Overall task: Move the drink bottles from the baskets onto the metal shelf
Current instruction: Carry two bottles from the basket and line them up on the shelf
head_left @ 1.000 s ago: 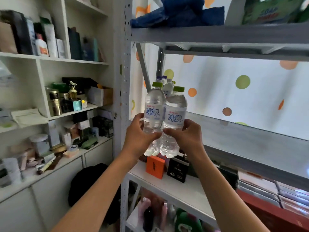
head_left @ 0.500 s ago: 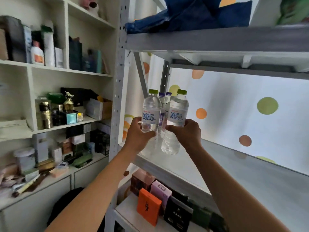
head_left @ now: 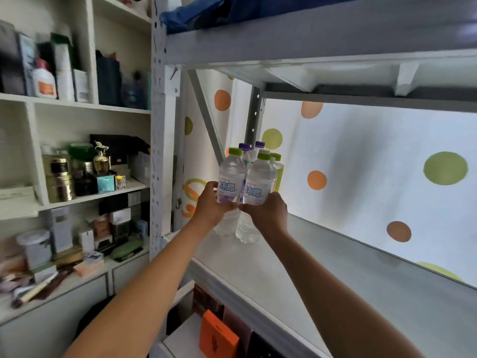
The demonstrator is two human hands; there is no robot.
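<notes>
bottles [head_left: 244,184] moved deeper over grey shelf [head_left: 361,288] | fingers [head_left: 227,206] curled round them | polka-dot wall [head_left: 387,164] behind

Clear bottles [head_left: 259,182] — green caps, blue-lettered labels — before a white, orange-and-green-dotted curtain [head_left: 374,161].

Counts by kind. Hands: 2, the left hand [head_left: 210,205] and the right hand [head_left: 268,215], each gripping 1 clear water bottle with a green cap, the left bottle [head_left: 231,182] and the right bottle [head_left: 259,184]. Bottles standing behind them at the far left of the metal shelf [head_left: 335,280]: 2 purple caps [head_left: 244,146] and at least 1 more green cap [head_left: 276,156] are visible; the full number is hidden.
</notes>
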